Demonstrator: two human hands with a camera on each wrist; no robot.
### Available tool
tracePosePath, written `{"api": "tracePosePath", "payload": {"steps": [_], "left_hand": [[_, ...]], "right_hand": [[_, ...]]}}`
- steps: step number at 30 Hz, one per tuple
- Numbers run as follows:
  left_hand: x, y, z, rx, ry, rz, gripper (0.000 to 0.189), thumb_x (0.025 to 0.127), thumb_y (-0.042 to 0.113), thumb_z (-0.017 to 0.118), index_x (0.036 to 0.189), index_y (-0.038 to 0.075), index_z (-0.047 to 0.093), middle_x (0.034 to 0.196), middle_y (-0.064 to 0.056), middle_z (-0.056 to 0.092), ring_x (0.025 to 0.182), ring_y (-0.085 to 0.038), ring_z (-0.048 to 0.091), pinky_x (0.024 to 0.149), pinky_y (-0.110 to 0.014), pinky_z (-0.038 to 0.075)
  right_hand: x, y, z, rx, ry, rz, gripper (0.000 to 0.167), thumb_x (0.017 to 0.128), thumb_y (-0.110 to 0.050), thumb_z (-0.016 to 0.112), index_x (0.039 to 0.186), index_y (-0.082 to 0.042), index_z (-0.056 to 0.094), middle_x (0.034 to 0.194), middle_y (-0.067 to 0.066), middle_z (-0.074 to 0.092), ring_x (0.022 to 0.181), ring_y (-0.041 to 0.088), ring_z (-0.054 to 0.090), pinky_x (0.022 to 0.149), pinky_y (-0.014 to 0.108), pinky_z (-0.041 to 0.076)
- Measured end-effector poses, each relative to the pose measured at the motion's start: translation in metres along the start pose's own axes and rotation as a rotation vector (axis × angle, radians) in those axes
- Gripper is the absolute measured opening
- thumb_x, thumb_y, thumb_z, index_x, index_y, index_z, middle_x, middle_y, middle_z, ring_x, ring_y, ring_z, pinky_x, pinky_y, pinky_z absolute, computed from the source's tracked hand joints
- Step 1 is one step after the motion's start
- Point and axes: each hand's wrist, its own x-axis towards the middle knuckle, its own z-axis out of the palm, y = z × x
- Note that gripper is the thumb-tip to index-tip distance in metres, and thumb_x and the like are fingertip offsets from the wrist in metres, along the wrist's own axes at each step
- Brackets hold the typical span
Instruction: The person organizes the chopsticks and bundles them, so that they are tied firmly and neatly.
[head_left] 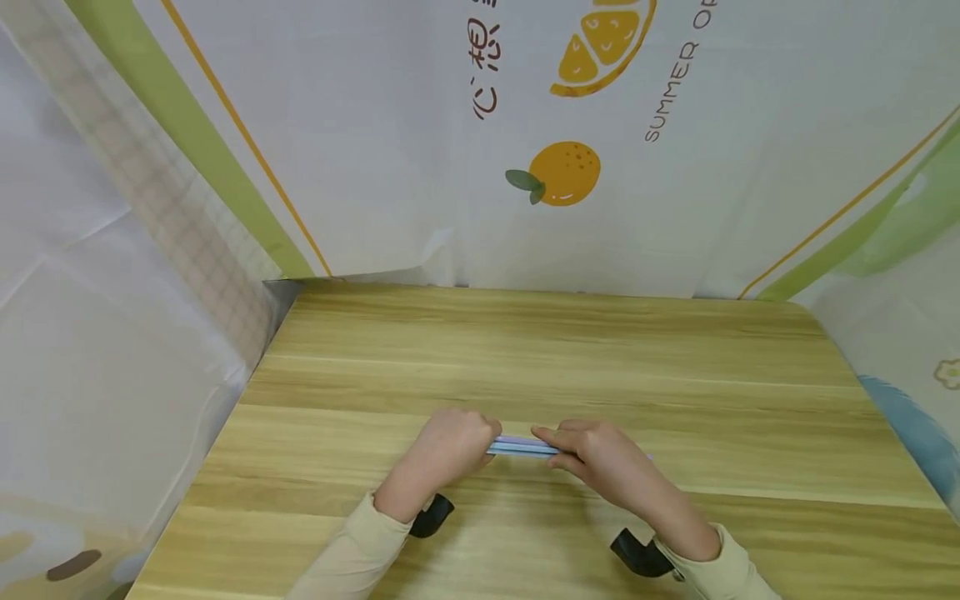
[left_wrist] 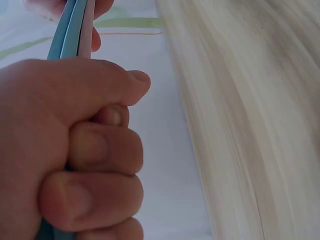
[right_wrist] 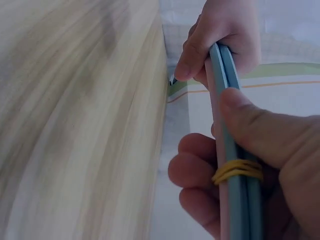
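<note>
You've got both hands on one stick bundle [head_left: 521, 447], held over the wood-grain surface [head_left: 570, 350] near its middle and running roughly side to side in the head view. Bundle shows pale blue sticks plus a pink one, lying lengthwise against each other.

Left hand [head_left: 453, 442]: fingers curled tight round the bundle in a fist, thumb laid over the top of the curl. Left wrist view shows blue stick coming out below the fist too.

Right hand [head_left: 603, 457]: thumb pressed along the blue side, fingers bent round the pink side, so the bundle is pinched between. A bit of it pokes out past this hand in the head view.

Yellow rubber band [right_wrist: 238, 171] wraps the bundle in several turns, within your right grip, just below the thumb. Between your two hands a short length of stick is bare.

Cream sleeves [head_left: 352, 550] on both arms, a black piece [head_left: 432, 517] at each wrist. White cloth [head_left: 375, 167] hangs behind the surface, printed with an orange [head_left: 570, 173], an orange slice [head_left: 609, 37] and lettering; green stripes run down it.
</note>
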Motion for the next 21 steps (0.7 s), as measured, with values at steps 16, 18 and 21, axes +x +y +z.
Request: {"api": "tracePosePath", "payload": {"steps": [16, 18, 21], "left_hand": [[-0.007, -0.007, 0.005, -0.039, 0.034, -0.013, 0.024, 0.076, 0.022, 0.078, 0.065, 0.017, 0.057, 0.056, 0.008, 0.054, 0.048, -0.004, 0.041, 0.043, -0.024, 0.037], [-0.008, -0.007, 0.006, -0.042, 0.036, -0.01, 0.024, 0.075, 0.021, 0.078, 0.065, 0.017, 0.057, 0.056, 0.008, 0.054, 0.048, -0.004, 0.039, 0.043, -0.023, 0.037], [-0.009, -0.008, 0.007, -0.044, 0.035, -0.009, 0.024, 0.076, 0.021, 0.078, 0.065, 0.016, 0.057, 0.056, 0.007, 0.054, 0.048, -0.003, 0.038, 0.043, -0.022, 0.037]], "right_hand": [[-0.015, 0.011, -0.003, 0.02, 0.04, 0.147, 0.023, 0.082, -0.024, 0.073, 0.1, -0.009, 0.072, 0.086, -0.005, 0.066, 0.069, 0.0, 0.055, 0.06, 0.02, 0.047], [-0.017, 0.012, -0.005, 0.039, 0.03, 0.158, 0.018, 0.082, -0.022, 0.073, 0.095, -0.01, 0.072, 0.082, -0.009, 0.062, 0.066, -0.003, 0.05, 0.058, 0.019, 0.045], [-0.019, 0.013, -0.007, 0.047, 0.02, 0.164, 0.011, 0.083, -0.019, 0.072, 0.092, -0.012, 0.071, 0.08, -0.01, 0.061, 0.065, -0.005, 0.049, 0.057, 0.018, 0.045]]}}
